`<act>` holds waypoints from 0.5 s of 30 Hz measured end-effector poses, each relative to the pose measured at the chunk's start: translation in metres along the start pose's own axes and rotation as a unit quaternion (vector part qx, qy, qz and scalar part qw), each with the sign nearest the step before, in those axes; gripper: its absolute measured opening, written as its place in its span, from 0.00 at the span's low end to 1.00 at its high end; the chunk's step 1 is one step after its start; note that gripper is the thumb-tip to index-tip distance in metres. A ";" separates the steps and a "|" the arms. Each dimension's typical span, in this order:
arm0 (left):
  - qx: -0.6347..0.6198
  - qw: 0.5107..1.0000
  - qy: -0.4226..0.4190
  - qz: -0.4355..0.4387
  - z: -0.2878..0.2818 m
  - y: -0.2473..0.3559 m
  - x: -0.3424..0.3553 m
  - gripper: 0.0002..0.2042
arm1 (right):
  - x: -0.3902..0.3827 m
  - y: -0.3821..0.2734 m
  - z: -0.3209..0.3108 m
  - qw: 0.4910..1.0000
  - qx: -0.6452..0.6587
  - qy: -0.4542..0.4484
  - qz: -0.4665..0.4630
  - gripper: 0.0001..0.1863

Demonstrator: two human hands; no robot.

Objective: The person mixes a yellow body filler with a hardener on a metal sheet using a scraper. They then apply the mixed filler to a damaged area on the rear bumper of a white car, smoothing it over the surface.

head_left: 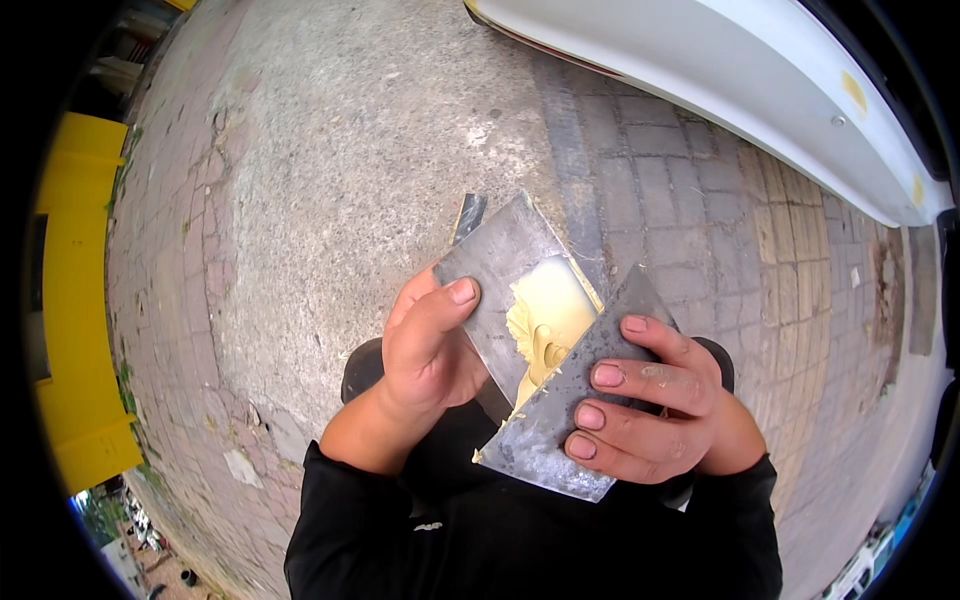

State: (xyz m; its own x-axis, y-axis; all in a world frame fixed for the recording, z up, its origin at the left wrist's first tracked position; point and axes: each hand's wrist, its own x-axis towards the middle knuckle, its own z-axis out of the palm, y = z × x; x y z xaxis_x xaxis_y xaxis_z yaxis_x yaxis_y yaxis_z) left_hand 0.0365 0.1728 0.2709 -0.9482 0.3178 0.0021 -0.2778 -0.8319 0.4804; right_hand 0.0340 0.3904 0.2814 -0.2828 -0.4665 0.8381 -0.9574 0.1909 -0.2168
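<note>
Putty (560,295) lies between the two hands, on a grey plate (490,255), right of the left thumb and up and left of the right fingers. Its long axis runs from upper right to lower left, roughly along the edge of a second plate, the scraper (540,440), which overlaps its lower side. Neither hand is clearly nearer, though the right one's scraper is right at the putty. It looks pale yellow and thick, smooth toward the upper right, ridged and folded at the left and below, with bits along the scraper's edge. The left hand (425,340) is closed on the plate's corner, thumb on top. The right hand (670,400) grips the scraper, four fingers spread on its face; its thumb is probably underneath, out of sight.
</note>
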 end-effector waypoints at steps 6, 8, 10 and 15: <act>-0.038 0.997 0.024 -0.066 0.003 -0.004 -0.005 0.22 | -0.009 -0.003 0.005 0.996 0.067 0.050 0.015 0.15; -0.007 0.994 0.078 -0.074 0.016 -0.004 -0.003 0.23 | -0.012 -0.001 0.005 0.996 0.075 0.051 0.018 0.16; 0.001 0.991 0.117 -0.065 0.026 -0.005 -0.001 0.22 | -0.015 0.003 -0.001 0.991 0.116 0.030 0.061 0.16; -0.018 0.993 0.114 -0.030 0.023 -0.001 0.000 0.16 | -0.023 0.026 0.008 0.984 0.147 0.037 0.092 0.16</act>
State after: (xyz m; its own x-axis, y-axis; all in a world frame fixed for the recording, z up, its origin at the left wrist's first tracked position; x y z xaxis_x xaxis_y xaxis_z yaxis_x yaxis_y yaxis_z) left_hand 0.0406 0.1841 0.2908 -0.9387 0.2600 -0.2265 -0.3370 -0.8312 0.4423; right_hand 0.0157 0.3997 0.2524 -0.4588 -0.3805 0.8030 -0.8690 0.0037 -0.4948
